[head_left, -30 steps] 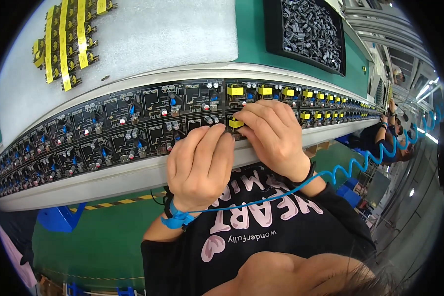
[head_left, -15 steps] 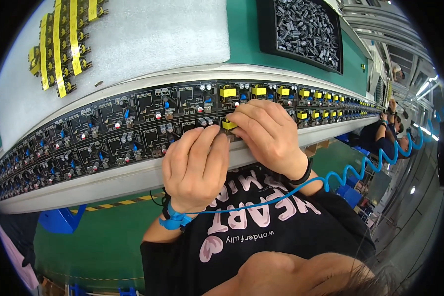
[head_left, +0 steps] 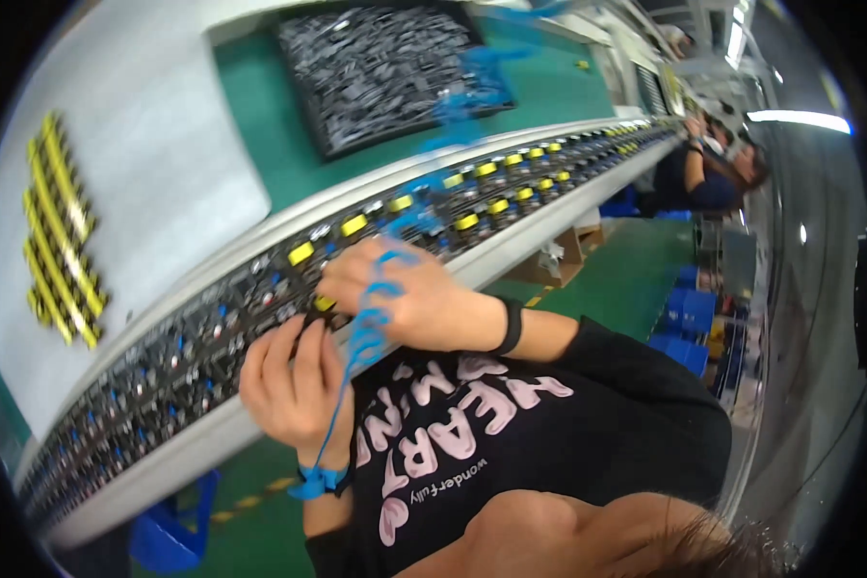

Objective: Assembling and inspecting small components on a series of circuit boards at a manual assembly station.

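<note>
Two rows of black circuit boards (head_left: 178, 337) run diagonally along a pale rail in front of me. A small yellow-topped transformer (head_left: 325, 302) shows at the near row, partly hidden by fingers. My right hand (head_left: 409, 303) is closed round it from the right. Beside its lower left, my left hand (head_left: 294, 385) has its fingers bent and drawn together at the boards; whatever they grip is hidden. A blue wristband (head_left: 320, 480) circles my left wrist, and its coiled blue cord (head_left: 368, 332) passes in front of my right hand.
Strips of yellow-topped parts (head_left: 63, 236) lie on a white foam sheet (head_left: 154, 125) at left. A black tray (head_left: 318, 135) of small dark parts stands beyond the rail. Several boards rightward carry yellow transformers (head_left: 354, 225). A co-worker (head_left: 708, 173) sits farther along; blue bins (head_left: 689, 313) are below.
The view has turned, so the line slants more steeply and the tray appears farther left. The blue cord has swung across my right hand. Both hands remain together at the yellow transformer.
</note>
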Demonstrator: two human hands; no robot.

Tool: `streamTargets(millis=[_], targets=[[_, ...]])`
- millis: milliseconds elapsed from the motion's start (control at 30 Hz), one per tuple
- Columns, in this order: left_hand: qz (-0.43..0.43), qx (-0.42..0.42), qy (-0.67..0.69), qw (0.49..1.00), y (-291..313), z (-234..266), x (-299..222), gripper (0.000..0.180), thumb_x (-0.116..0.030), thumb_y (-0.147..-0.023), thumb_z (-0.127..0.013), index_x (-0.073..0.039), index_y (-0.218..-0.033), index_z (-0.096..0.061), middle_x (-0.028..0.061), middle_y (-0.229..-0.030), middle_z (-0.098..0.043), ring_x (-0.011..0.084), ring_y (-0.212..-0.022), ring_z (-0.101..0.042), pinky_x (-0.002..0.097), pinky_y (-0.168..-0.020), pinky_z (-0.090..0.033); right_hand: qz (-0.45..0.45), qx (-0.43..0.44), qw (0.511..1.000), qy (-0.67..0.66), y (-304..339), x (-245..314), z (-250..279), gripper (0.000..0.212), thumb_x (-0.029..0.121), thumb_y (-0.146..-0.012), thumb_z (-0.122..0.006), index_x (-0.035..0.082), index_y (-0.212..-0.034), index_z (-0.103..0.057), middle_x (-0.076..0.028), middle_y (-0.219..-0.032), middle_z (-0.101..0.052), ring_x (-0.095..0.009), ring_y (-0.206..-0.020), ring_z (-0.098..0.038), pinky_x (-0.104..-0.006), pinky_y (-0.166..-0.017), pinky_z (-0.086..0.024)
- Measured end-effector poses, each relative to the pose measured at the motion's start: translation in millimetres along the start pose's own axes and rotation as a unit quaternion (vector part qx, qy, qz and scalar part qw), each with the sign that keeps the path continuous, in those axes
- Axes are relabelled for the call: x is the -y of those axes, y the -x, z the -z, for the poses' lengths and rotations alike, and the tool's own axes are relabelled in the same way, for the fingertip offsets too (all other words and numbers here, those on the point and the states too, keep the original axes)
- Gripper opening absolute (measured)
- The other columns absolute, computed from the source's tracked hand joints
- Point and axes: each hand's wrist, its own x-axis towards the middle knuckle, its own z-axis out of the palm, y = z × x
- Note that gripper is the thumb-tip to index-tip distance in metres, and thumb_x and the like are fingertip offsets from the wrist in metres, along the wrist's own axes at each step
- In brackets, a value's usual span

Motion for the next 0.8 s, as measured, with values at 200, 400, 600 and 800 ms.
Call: streamTargets(millis=[200,400,600,800], targets=[[0.019,-0.005,0.044,0.999,5.0,4.5,-8.8,0.019,0.006,-0.084,-0.07,-0.002,-0.101,-0.07,0.0118,-0.102,-0.069,0.033,-0.099,-0.061,0.045,-0.09,-0.048,0.016,-0.018,1.0,-0.002,6.7,-5.8,-10.0,0.027,0.012,-0.081,-0.062,0.0,-0.105,-0.062,-0.011,-0.104,-0.061,-0.028,-0.099,-0.06,-0.039,-0.088,-0.049],[-0.012,0.005,0.062,0.998,-0.2,4.4,-22.1,0.018,0.008,-0.086,-0.067,0.001,-0.103,-0.068,0.0146,-0.098,-0.068,0.0337,-0.095,-0.061,0.0453,-0.09,-0.047,0.028,-0.026,0.999,-0.008,9.4,-2.7,-7.2,0.027,0.012,-0.081,-0.062,-0.002,-0.105,-0.06,-0.01,-0.101,-0.059,-0.027,-0.101,-0.058,-0.0377,-0.089,-0.048],[0.044,0.04,0.089,0.994,2.9,7.1,-23.9,0.02,0.005,-0.088,-0.067,0.003,-0.107,-0.067,0.0163,-0.103,-0.068,0.0368,-0.096,-0.061,0.0469,-0.09,-0.047,0.025,-0.053,0.998,-0.01,16.5,-8.4,-6.9,0.024,0.011,-0.079,-0.062,0.0,-0.1,-0.06,-0.009,-0.096,-0.059,-0.026,-0.095,-0.057,-0.0367,-0.086,-0.048],[0.096,0.119,0.07,0.986,0.2,2.3,-33.7,0.025,0.002,-0.091,-0.064,0.003,-0.116,-0.065,0.0228,-0.111,-0.065,0.0407,-0.104,-0.06,0.0484,-0.091,-0.048,0.001,-0.013,0.999,-0.041,29.3,-18.8,-4.0,0.028,0.008,-0.079,-0.066,0.002,-0.106,-0.064,-0.009,-0.102,-0.064,-0.028,-0.095,-0.063,-0.0392,-0.084,-0.051]])
